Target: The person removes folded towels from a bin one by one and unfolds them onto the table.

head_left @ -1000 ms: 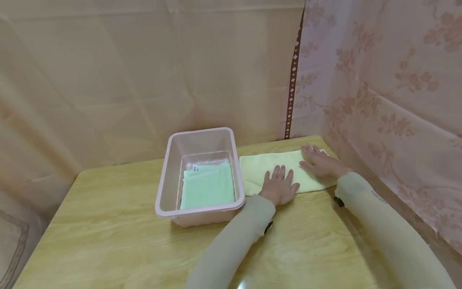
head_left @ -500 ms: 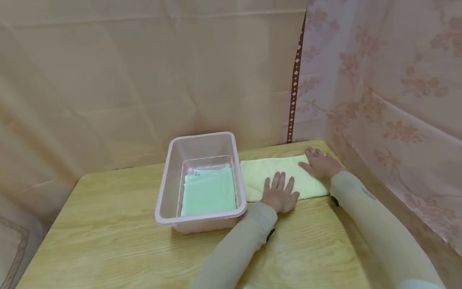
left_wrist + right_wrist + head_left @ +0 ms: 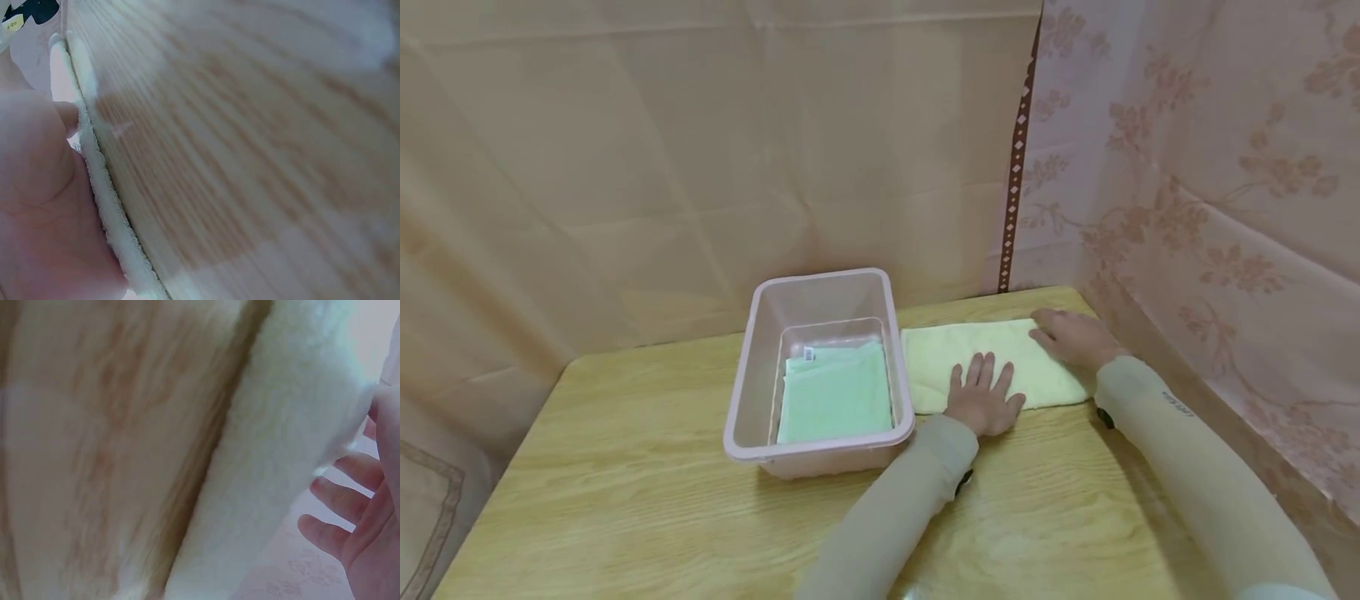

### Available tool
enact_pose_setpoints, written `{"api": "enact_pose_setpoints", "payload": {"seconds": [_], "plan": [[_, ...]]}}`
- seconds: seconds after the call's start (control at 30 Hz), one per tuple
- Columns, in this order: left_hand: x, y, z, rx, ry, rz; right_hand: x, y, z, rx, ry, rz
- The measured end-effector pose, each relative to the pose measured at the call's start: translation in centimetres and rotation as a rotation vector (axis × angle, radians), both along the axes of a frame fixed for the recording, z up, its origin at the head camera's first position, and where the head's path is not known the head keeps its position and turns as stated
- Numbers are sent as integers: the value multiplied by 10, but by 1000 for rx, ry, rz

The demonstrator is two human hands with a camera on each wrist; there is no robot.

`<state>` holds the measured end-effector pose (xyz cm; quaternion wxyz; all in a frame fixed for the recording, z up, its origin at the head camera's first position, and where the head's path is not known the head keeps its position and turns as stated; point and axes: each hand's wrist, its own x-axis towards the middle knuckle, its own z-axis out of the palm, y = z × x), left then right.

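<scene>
A pale yellow towel [image 3: 958, 346], folded into a long rectangle, lies flat on the table right of a pink plastic basin. My left hand [image 3: 983, 407] rests palm down on its near edge, fingers spread and straight. At the towel's far right end is my right hand [image 3: 1075, 337], its fingers bent over the end. In the right wrist view the towel's edge [image 3: 275, 456] rises toward the thumb and index finger, which pinch it, while the other fingers [image 3: 337, 500] curl beyond the edge. The left wrist view shows the towel's side [image 3: 103, 181] under the left palm.
The pink basin [image 3: 741, 375] holds a folded green towel [image 3: 835, 396] with a small white label [image 3: 808, 353]. The wooden table [image 3: 647, 467] meets a beige curtain [image 3: 700, 167] behind and a pink floral curtain [image 3: 1225, 208] at the right.
My right hand's fingers, laid flat on the towel before, are now bent over its far right end. The left hand stays flat in the same spot. The head view has shifted slightly.
</scene>
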<state>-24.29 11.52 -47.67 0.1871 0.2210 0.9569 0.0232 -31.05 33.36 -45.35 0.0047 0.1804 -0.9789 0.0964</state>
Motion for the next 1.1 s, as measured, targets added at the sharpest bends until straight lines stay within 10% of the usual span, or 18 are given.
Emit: {"api": "enact_pose_setpoints", "payload": {"seconds": [1.1], "plan": [[-6,0,-1,37,31,-4,8,2,9,-48,379,175]]}}
